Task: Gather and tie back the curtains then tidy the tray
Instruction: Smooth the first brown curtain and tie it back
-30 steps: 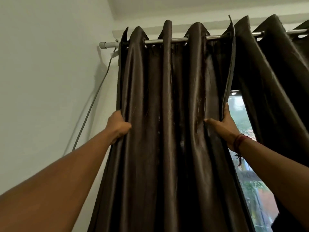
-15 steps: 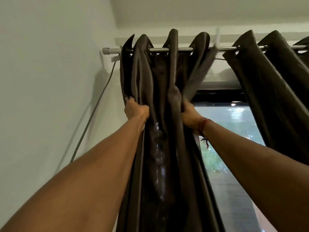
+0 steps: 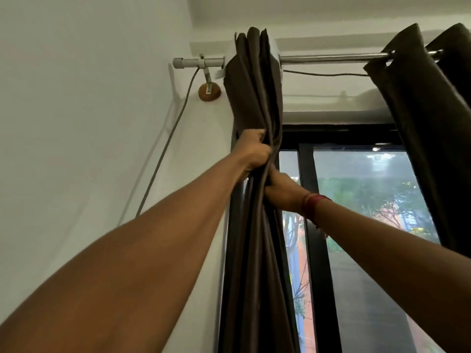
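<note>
The left grip point(image 3: 254, 151) is fisted round the left curtain point(image 3: 257, 93), bunched into 1 column by the wall point(image 3: 89, 98), the right grip point(image 3: 283, 189) clutching its folds just below. Gathering here looks done; tying, the right curtain point(image 3: 428, 123) and the unseen tray remain. Above, the rod point(image 3: 331, 58) lies bare between the 2 curtains, giving sliding room.

Curtains: two, the gathered curtain point(image 3: 254, 85) and the far curtain point(image 3: 428, 123).
Hands: two, the left hand point(image 3: 254, 151) and the right hand point(image 3: 283, 189).
Rods: one rod point(image 3: 331, 58).
Brackets: one bracket point(image 3: 209, 92).
Cables: one grey cable point(image 3: 165, 149).
Wristbands: one red wristband point(image 3: 312, 205).
Panes: two, the narrow pane point(image 3: 289, 164) and the wide pane point(image 3: 369, 212).
</note>
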